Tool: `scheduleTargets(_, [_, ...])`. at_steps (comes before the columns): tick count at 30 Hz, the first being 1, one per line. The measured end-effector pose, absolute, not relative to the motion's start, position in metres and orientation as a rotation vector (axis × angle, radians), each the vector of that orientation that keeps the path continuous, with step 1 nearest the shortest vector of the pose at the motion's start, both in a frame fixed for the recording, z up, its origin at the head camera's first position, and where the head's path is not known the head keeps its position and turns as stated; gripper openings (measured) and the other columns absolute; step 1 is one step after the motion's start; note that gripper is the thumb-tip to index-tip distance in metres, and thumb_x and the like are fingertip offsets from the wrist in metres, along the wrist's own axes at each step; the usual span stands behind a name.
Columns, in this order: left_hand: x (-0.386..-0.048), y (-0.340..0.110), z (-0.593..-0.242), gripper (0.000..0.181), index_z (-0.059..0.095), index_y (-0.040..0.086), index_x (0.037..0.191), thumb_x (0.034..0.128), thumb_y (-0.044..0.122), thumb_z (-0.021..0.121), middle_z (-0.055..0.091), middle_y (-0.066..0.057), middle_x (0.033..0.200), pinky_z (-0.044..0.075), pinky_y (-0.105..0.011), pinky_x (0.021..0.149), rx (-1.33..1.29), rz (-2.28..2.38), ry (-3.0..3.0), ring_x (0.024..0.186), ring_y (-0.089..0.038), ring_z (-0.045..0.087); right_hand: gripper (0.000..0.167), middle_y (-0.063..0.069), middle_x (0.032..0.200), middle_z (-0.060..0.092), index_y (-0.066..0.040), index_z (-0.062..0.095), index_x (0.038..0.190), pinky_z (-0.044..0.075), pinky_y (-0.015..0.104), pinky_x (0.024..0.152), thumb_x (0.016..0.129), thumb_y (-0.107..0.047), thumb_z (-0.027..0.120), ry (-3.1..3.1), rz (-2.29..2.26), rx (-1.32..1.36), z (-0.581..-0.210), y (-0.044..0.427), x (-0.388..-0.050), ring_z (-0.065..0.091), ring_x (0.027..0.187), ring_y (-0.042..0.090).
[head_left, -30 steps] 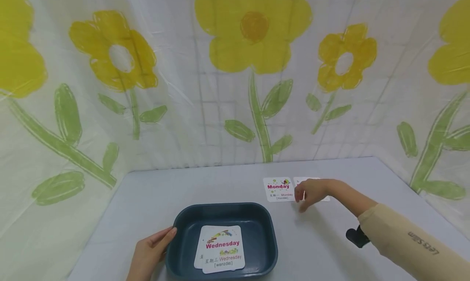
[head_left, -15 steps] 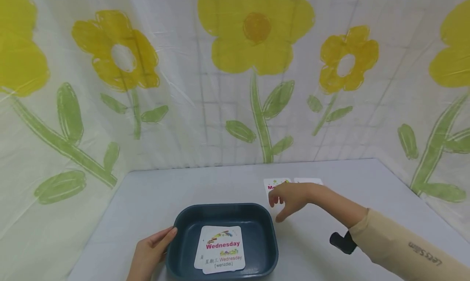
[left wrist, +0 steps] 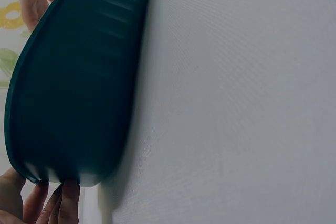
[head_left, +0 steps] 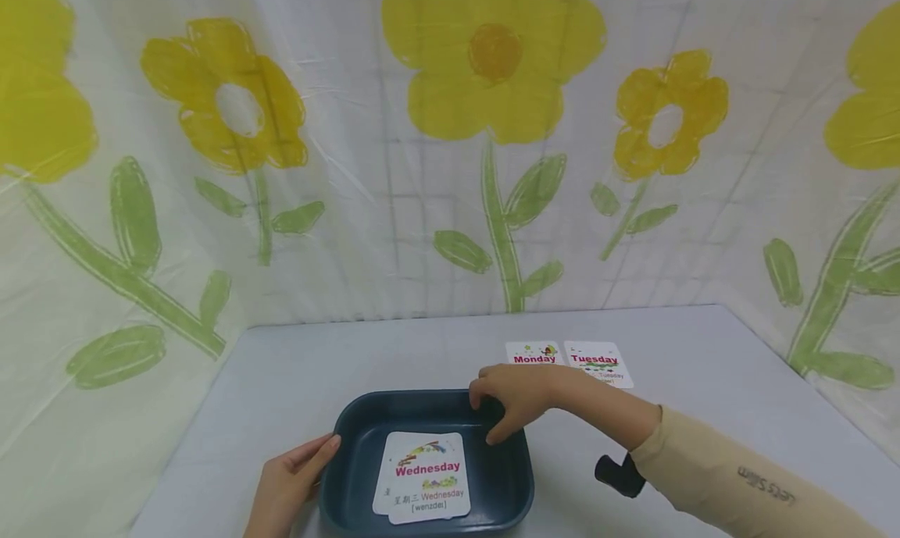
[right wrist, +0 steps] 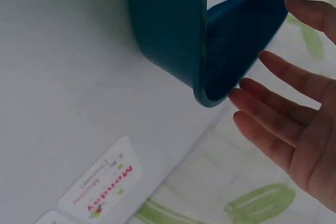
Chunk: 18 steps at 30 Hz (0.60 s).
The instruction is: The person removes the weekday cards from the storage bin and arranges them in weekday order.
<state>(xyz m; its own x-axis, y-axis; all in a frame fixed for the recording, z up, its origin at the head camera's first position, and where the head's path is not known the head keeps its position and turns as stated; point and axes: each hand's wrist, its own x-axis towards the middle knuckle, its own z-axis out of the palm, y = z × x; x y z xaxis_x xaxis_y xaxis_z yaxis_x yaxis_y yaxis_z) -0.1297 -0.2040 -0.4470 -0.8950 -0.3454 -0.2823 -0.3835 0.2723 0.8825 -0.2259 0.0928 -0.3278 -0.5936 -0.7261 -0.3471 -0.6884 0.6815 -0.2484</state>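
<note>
In the head view a dark teal tray point(head_left: 495, 475) holds a small stack of cards, with the Wednesday card point(head_left: 427, 487) on top. My left hand point(head_left: 290, 482) grips the tray's left edge, thumb on the rim; in the left wrist view its fingers point(left wrist: 67, 203) press against the tray's outer wall point(left wrist: 79, 87). Over the tray's back right corner hovers my right hand point(head_left: 516, 397), fingers spread and holding nothing. The right wrist view shows that hand point(right wrist: 294, 114) beside the tray rim point(right wrist: 200, 77), its fingers relaxed.
Behind the tray on the white table point(head_left: 316, 358) lie the Monday card point(head_left: 530, 353) and, to its right, the Tuesday card point(head_left: 598, 360). A curtain with yellow flowers point(head_left: 337, 272) hangs along the table's back edge.
My right hand has moved left and nearer, from over the Tuesday card to the tray's back right corner, uncovering that card. My left hand has stayed on the tray.
</note>
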Motion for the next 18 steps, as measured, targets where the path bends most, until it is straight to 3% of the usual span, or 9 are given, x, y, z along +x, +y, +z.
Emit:
scheduleTargets(9, [-0.131, -0.207, -0.448, 0.085, 0.059, -0.003, 0.119, 0.0688, 0.065, 0.066, 0.058, -0.022, 0.120, 0.055, -0.037, 0.075, -0.734, 1.733, 2.480, 0.107, -0.035, 0.059, 0.034, -0.005, 0.110, 0.057, -0.020, 0.061, 0.111, 0.047, 0.023, 0.080, 0.081, -0.037, 0.068, 2.395, -0.181, -1.225, -0.361, 0.071, -0.210, 0.051, 0.091, 0.004])
scheduleTargets(18, [-0.132, -0.206, -0.450, 0.086, 0.059, -0.002, 0.119, 0.0686, 0.066, 0.065, 0.057, -0.023, 0.122, 0.054, -0.039, 0.076, -0.735, 1.720, 2.468, 0.108, -0.036, 0.058, 0.034, -0.008, 0.106, 0.057, -0.020, 0.061, 0.110, 0.044, 0.017, 0.072, 0.081, -0.037, 0.068, 2.360, -0.237, -1.263, -0.386, 0.062, -0.203, 0.048, 0.081, 0.001])
